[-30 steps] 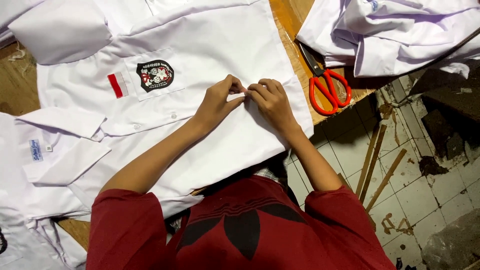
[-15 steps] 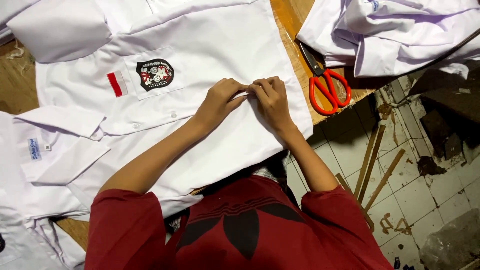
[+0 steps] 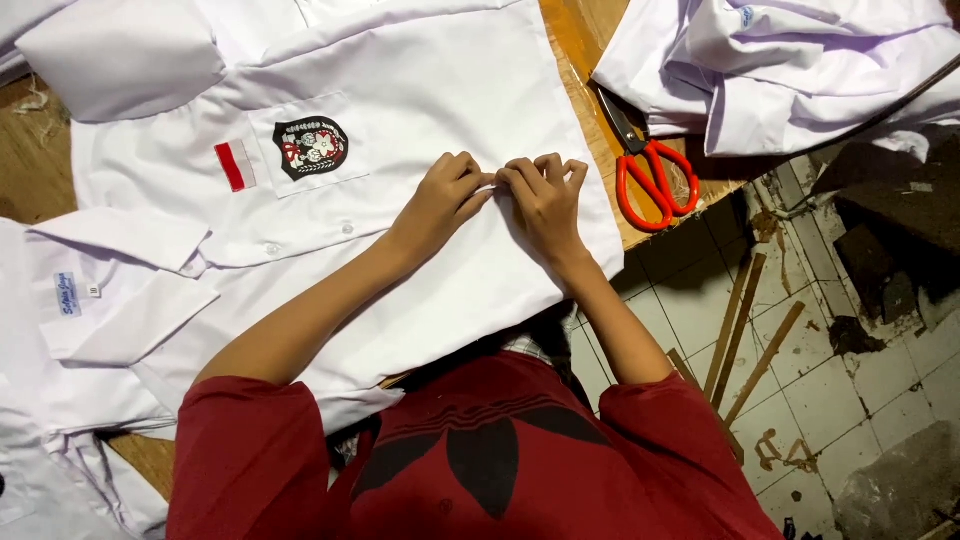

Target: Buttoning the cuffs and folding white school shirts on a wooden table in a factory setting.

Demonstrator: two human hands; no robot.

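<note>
Left hand (image 3: 440,200) and right hand (image 3: 540,195) pinch the white shirt (image 3: 440,90) near the worktop's right edge, fingertips closed on fabric. Risk: red scissors (image 3: 650,170) nearby may snag cloth.

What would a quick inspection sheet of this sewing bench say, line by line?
Surface: wooden table, mostly covered by cloth.
Job's things: white shirt lying flat, with a dark badge and a red-and-white patch.
Clutter: red-handled scissors at the table edge; heap of white shirts beside them.
Hands: left hand and right hand pinch the shirt's front, fingertips touching.
Cables: nothing seen.
Surroundings: stained tiled floor with wooden sticks.
</note>
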